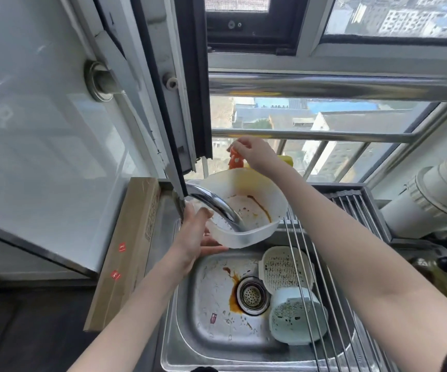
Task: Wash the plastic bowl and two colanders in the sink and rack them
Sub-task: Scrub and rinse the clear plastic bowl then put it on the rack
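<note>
Head view is showing me holding the white plastic bowl under the curved steel faucet, above the back of the stainless sink. My left hand is gripping the bowl's near rim, fingers curled beneath and thumb on the edge. My right hand is reaching behind the faucet toward the window and pinching an orange scrubber-like thing; what exactly it is, I cannot tell. Brown-orange sauce is streaking the bowl's floor and staining its far wall, and more of it is pooling beside the drain strainer below the faucet. Both colanders are lying unwashed in the sink, right of the drain and partly under the roll-up rack rods: the cream colander nearer the faucet, the pale green colander nearer me. I judge this to be the very start. To do it well, I am thinking to keep the bowl tilted toward the drain so the residue runs off away from the colanders, hold the rim firmly because wet plastic slips, and scrub the stained wall and base ring before rinsing.
</note>
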Demonstrator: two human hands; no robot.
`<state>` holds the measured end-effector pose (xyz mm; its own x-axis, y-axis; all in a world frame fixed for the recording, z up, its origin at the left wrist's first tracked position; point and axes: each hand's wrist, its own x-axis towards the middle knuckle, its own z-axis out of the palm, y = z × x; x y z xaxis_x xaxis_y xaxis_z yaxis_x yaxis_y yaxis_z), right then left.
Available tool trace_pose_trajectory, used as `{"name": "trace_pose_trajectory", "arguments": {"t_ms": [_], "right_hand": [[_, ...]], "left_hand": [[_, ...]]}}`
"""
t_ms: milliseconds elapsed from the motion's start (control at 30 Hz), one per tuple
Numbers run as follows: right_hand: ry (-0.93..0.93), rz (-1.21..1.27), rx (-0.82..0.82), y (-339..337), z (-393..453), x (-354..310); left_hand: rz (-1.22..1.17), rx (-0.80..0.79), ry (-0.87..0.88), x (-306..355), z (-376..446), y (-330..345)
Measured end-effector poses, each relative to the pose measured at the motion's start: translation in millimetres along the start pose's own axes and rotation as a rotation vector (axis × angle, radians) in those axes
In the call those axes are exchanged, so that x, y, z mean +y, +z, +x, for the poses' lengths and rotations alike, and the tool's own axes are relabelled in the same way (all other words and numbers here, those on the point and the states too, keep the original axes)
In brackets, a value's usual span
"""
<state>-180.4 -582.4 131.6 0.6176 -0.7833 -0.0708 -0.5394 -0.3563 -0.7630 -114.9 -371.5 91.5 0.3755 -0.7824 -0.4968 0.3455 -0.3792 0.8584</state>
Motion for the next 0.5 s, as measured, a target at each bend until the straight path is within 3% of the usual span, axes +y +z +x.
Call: {"name": "trace_pose_trajectory", "arguments": {"t_ms": [100,500], "right_hand": [[-0.034,-0.003,-0.088,-3.9,1.8,2.9],[-0.103,-0.089,-0.267,-9.7,0.3,7.4]], "left_hand": [[0.029,0.006,0.070,2.7,-0.5,6.4],[-0.045,0.025,0.020,2.6,-4.9,11.0]]}}
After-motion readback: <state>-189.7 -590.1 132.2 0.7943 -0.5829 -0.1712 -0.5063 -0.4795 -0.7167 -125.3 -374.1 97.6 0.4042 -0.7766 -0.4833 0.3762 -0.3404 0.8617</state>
